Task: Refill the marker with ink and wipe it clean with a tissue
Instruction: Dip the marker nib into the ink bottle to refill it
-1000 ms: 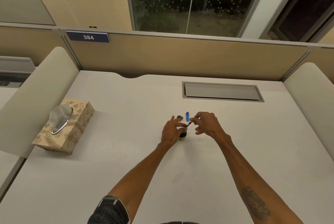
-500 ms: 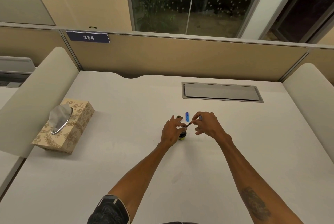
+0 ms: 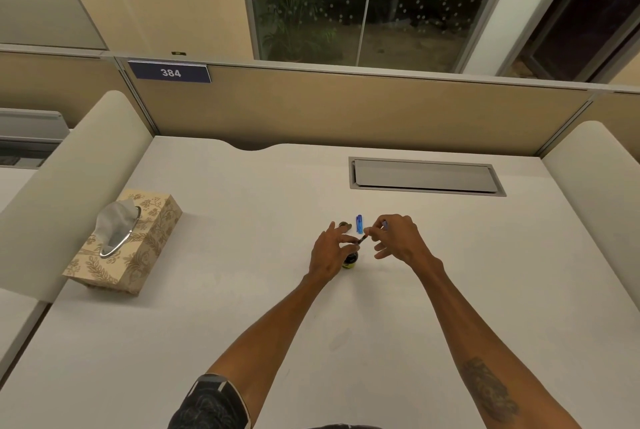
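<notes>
A small dark ink bottle [image 3: 350, 259] with a yellow-green label stands on the white desk [image 3: 242, 255]. My left hand [image 3: 330, 250] holds it from the left, fingers curled round it. My right hand [image 3: 398, 238] pinches a thin marker [image 3: 363, 238] between thumb and forefinger, its dark tip angled down-left over the bottle's mouth. A blue marker cap [image 3: 359, 223] lies on the desk just beyond the hands. A small dark bottle cap [image 3: 344, 224] sits beside it, partly hidden by my left fingers.
A patterned tissue box [image 3: 138, 245] with a tissue sticking out stands at the desk's left edge. A grey cable hatch [image 3: 426, 176] is set into the desk at the back right. Padded dividers flank both sides.
The right hand has shifted very slightly, keeping the marker tip at the bottle's mouth. The left hand and bottle have stayed in place.
</notes>
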`<state>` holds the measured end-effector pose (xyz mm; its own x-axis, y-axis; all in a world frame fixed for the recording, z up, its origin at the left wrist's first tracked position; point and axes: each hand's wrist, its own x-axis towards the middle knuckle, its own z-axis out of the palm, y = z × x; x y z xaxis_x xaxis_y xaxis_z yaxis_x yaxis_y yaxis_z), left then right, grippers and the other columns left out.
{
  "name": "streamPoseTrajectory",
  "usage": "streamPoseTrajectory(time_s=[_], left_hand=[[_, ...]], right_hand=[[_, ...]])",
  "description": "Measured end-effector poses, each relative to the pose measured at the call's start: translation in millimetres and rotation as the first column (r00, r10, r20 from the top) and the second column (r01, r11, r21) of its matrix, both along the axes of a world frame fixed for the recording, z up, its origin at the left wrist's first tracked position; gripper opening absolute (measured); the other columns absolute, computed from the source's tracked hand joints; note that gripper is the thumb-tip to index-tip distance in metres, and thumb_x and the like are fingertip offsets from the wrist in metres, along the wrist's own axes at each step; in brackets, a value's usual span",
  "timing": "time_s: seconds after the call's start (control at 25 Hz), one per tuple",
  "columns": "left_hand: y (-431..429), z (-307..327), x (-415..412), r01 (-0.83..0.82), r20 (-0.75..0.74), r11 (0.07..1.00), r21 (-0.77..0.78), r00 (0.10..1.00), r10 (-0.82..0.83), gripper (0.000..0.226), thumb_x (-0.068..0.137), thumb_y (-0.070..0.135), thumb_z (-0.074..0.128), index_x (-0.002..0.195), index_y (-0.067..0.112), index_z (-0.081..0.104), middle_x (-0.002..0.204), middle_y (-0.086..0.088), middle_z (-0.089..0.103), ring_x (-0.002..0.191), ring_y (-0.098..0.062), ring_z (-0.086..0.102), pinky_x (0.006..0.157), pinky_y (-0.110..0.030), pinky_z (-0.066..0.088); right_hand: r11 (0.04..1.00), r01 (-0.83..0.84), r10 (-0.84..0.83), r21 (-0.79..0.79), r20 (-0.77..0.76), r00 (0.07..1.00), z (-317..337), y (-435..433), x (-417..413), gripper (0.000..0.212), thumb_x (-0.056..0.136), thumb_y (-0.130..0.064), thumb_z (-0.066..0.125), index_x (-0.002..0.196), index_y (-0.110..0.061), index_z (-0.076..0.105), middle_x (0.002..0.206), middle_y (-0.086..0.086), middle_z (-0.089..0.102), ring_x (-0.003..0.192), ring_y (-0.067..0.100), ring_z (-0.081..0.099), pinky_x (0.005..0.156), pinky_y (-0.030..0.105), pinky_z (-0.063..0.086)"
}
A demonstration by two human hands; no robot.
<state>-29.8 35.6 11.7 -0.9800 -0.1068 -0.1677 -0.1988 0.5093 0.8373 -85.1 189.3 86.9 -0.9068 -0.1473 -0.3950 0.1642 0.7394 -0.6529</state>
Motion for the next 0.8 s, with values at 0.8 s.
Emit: streamPoseTrajectory(time_s=[0.8], left_hand=[[0.5,3.8,0.8,0.018,0.008,1.000,-0.015,1.000,-0.018,0.024,0.095,0.026,0.064,0.112,0.013,0.075,0.151,-0.001,0.050,0.151,-0.024,0.024,0.122,-0.048,0.020]], right_hand=[[0.996,0.070,-0.067,-0.055,0.042,0.997,-5.1,-5.1,0.2,0.012,0.088,-0.014,0.071,0.096,-0.008,0.064,0.095,0.018,0.071,0.070,0.025,0.072,0.057,0.033,0.062]])
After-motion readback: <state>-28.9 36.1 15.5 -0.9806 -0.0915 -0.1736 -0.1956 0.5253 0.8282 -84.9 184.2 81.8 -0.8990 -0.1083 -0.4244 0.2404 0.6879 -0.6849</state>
